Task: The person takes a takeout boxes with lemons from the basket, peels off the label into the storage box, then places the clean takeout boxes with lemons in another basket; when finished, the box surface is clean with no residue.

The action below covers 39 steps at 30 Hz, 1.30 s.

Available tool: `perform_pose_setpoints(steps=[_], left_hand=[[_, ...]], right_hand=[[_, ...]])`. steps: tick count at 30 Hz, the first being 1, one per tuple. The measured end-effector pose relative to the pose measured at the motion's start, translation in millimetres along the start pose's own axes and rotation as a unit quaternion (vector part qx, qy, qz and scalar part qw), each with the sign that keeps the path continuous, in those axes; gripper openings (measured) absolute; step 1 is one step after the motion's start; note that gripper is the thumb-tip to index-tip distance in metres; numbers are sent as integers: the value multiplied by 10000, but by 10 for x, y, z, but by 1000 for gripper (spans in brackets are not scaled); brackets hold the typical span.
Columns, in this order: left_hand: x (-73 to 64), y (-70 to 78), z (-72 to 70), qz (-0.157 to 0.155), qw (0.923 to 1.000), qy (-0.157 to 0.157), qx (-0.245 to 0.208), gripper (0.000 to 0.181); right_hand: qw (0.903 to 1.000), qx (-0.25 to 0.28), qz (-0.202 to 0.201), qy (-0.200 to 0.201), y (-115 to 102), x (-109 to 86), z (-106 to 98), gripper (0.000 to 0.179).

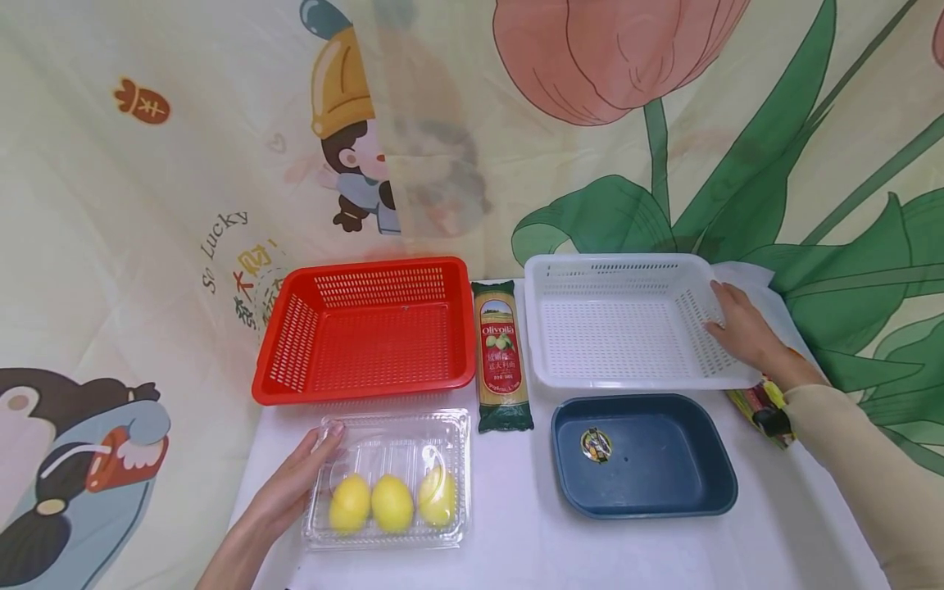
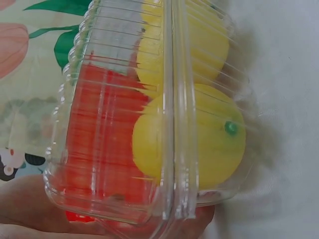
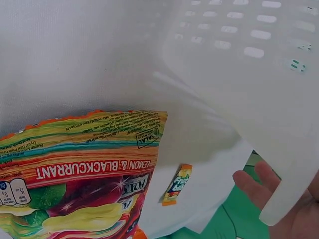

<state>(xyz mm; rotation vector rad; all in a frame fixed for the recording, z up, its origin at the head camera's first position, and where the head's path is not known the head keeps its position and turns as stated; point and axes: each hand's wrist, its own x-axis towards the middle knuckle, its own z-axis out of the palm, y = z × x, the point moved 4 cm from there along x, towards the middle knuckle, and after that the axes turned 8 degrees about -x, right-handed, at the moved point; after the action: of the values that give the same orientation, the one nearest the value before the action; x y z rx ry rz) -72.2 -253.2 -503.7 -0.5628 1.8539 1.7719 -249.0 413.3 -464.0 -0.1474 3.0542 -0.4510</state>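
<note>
My left hand (image 1: 283, 483) grips the left side of a clear plastic clamshell box (image 1: 376, 430), thumb at its upper left corner. Inside the box lie three lemons (image 1: 392, 503) in a row; the left wrist view shows a lemon (image 2: 219, 139) close up through the ribbed wall. On the right, my right hand (image 1: 745, 328) holds the right rim of a white plastic basket (image 1: 605, 336), whose bottom shows bare. From the right wrist view, fingers (image 3: 254, 186) show past the lip of the basket (image 3: 234, 94).
Left of the white basket lies a spaghetti pack (image 1: 501, 352), then a red basket (image 1: 376, 348). A dark blue basin (image 1: 656, 467) with a round sticker sits in front. Under my right forearm is a candy bag (image 3: 89, 174), near a small wrapped candy (image 3: 178, 185). Printed cloth hangs behind.
</note>
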Motion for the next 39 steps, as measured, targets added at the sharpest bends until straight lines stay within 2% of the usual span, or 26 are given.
perform_pose_setpoints(steps=[12, 18, 24, 30, 36, 39], left_hand=[[7, -10, 59, -141, 9999, -5, 92, 103], [-55, 59, 120, -70, 9999, -74, 139, 102], [-203, 266, 231, 179, 9990, -394, 66, 87], [-318, 570, 349, 323, 9974, -633, 67, 79], [-322, 858, 534, 335, 9945, -987, 12, 87], [-275, 1003, 670, 384, 9924, -1164, -59, 83]], right_hand=[[9999, 76, 112, 52, -7, -11, 16, 84], [9999, 75, 87, 91, 5, -13, 23, 84], [9997, 124, -19, 213, 1, -2, 32, 81], [9993, 293, -77, 228, -34, 7, 34, 79], [9995, 188, -43, 266, -26, 1, 38, 78], [9996, 167, 28, 229, -11, -11, 31, 79]])
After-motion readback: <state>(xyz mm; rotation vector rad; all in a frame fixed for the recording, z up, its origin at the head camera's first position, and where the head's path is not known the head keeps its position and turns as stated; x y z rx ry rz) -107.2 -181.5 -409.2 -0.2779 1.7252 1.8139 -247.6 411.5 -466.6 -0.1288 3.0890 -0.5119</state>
